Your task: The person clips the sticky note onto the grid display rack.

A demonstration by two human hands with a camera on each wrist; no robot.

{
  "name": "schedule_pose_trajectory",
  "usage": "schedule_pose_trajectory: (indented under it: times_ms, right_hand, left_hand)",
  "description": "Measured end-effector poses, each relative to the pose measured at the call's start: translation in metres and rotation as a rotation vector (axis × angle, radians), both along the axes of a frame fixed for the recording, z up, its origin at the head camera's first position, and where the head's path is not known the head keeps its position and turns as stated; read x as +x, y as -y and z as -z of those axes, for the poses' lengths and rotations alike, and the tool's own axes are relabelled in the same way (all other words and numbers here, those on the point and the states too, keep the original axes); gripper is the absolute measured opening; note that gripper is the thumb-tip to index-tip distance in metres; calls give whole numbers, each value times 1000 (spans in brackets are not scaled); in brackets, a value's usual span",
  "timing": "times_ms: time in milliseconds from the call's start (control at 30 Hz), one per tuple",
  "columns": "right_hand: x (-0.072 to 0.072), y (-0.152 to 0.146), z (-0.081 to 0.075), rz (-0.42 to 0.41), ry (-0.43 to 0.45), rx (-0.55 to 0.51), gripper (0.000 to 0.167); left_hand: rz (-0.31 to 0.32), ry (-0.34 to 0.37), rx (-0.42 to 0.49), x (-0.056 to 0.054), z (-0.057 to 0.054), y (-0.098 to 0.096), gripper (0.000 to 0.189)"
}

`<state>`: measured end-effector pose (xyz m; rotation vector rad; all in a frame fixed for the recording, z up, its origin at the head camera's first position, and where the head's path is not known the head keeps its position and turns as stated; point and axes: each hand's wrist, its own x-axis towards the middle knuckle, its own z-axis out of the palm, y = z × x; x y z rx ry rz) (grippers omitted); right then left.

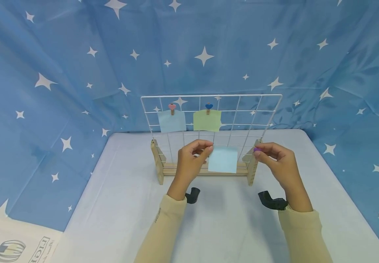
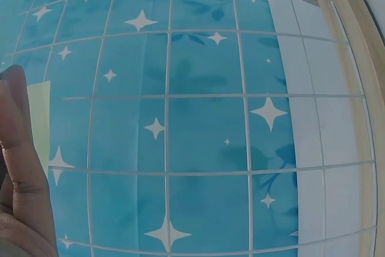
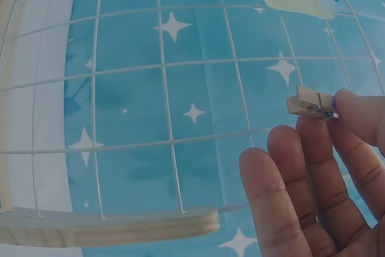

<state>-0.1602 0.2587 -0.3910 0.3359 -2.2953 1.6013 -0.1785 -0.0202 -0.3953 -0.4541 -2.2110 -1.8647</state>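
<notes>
My left hand (image 1: pixel 189 160) pinches a light blue sheet of paper (image 1: pixel 223 159) by its upper left corner, in front of the lower part of a white wire grid rack (image 1: pixel 212 95). Between thumb and fingertips, my right hand (image 1: pixel 278 160) holds a small wooden clothespin (image 3: pixel 310 102) with a purple end, near the rack's right foot. Another light blue sheet (image 1: pixel 172 123) hangs high on the grid under a pink-heart clothespin (image 1: pixel 172 107). Beside it hangs a green sheet (image 1: pixel 207 123), held by a blue-heart clothespin (image 1: pixel 208 106).
Wooden feet (image 1: pixel 158 164) and a wooden base bar carry the rack on a white table (image 1: pixel 123 204). Behind it hangs a blue cloth (image 1: pixel 235 44) with white stars. Black wrist mounts (image 1: pixel 269 201) stick out from both wrists. Printed cloth (image 1: pixel 18 241) lies at the lower left.
</notes>
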Motion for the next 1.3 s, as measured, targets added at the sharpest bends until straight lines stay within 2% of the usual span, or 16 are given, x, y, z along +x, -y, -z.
schedule_pose_trajectory:
  times_ms: [400, 800, 1000, 1300]
  right_hand:
    - [-4, 0, -8, 33, 4, 27, 22]
    - [-5, -1, -13, 51, 30, 48, 25]
    - [-7, -1, -16, 48, 9, 46, 25]
    - [-8, -1, -19, 65, 25, 68, 27]
  left_hand:
    - [0, -25, -9, -6, -6, -6, 16]
    - [0, -29, 9, -13, -4, -10, 16]
    - [5, -49, 10, -17, -5, -13, 15]
    - [4, -82, -3, -23, -7, -18, 15]
